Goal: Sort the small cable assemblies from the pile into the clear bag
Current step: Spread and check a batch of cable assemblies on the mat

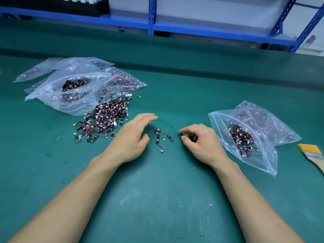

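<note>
From the head camera, a green counter [157, 199] carries two groups of clear bags. At the far left lies a heap of clear zip bags [73, 85], overlapping one another; the topmost one gapes open toward the camera and shows a clump of small black cable assemblies with red wires and white plugs inside, while the bags under and behind it hold more of the same, seen only dimly through the plastic. Just in front of that heap, touching its lower edge, is the loose pile of cable assemblies [103, 118], spread flat on the counter. At the right lies the clear bag [245, 135] with its mouth open toward the hands; a dark tangle of assemblies sits inside it, and a second filled bag lies partly beneath and behind it. Between the two hands a few stray assemblies [160, 137] rest on the counter, apart from the pile. The left hand [133, 135] hovers above the counter near these strays, its grip open with fingers spread and holding nothing. The right hand [198, 139] has its grip closed, thumb and forefinger pinching one small cable assembly [180, 135] just left of the clear bag's mouth. A paintbrush [312, 155] with yellow bristles lies at the right edge of the counter. Blue shelving [192, 28] stands behind the counter.
</note>
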`<state>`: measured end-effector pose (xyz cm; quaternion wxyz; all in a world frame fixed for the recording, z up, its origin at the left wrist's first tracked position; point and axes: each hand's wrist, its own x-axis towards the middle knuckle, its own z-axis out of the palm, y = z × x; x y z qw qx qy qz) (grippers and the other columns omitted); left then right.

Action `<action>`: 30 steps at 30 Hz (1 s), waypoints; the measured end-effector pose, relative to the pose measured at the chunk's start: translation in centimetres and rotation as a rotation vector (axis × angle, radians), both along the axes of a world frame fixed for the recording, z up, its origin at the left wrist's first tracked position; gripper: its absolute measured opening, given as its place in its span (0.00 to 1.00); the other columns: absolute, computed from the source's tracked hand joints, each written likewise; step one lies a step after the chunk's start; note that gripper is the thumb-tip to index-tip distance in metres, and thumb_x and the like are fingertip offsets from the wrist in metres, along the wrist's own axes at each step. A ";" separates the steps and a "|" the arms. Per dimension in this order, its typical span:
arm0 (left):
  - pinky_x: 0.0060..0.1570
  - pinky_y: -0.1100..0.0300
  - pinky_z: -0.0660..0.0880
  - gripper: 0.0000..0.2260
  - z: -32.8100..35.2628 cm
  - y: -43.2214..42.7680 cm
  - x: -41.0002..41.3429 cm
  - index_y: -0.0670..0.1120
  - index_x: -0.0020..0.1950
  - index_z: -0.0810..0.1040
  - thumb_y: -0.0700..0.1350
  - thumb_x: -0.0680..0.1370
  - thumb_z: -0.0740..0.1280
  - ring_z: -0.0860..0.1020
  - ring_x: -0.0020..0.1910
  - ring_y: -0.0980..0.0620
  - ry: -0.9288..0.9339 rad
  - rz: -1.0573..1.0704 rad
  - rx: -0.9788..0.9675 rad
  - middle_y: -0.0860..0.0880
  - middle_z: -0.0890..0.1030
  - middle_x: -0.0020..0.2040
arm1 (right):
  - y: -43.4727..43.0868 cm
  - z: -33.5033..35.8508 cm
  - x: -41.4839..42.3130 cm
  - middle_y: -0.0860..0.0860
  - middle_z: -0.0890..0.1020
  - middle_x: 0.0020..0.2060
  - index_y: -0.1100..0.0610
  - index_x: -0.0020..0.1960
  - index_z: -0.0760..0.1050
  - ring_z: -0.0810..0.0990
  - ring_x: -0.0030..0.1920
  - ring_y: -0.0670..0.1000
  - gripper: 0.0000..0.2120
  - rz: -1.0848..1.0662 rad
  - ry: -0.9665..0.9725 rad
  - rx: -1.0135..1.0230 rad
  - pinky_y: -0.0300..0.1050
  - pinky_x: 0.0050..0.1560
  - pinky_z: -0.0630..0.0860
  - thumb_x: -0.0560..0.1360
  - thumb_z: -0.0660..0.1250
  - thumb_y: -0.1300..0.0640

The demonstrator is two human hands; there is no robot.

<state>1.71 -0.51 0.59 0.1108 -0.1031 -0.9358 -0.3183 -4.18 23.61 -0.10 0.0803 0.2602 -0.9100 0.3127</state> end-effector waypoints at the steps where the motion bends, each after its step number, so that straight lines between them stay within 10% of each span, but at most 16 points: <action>1: 0.73 0.53 0.62 0.27 -0.1 -0.1 -0.1 0.48 0.73 0.71 0.33 0.75 0.63 0.68 0.71 0.51 -0.013 -0.003 -0.044 0.52 0.71 0.72 | 0.0 0.0 0.0 0.40 0.79 0.36 0.48 0.50 0.84 0.71 0.41 0.40 0.08 0.007 -0.002 0.010 0.41 0.46 0.71 0.75 0.70 0.58; 30: 0.54 0.49 0.70 0.04 -0.6 -1.8 -0.6 0.50 0.50 0.79 0.48 0.80 0.66 0.70 0.52 0.46 -0.019 0.323 -0.240 0.52 0.78 0.48 | 0.4 0.1 -0.5 0.29 0.76 0.33 0.47 0.45 0.82 0.73 0.32 0.41 0.12 -0.199 -0.105 -0.248 0.28 0.35 0.65 0.75 0.67 0.63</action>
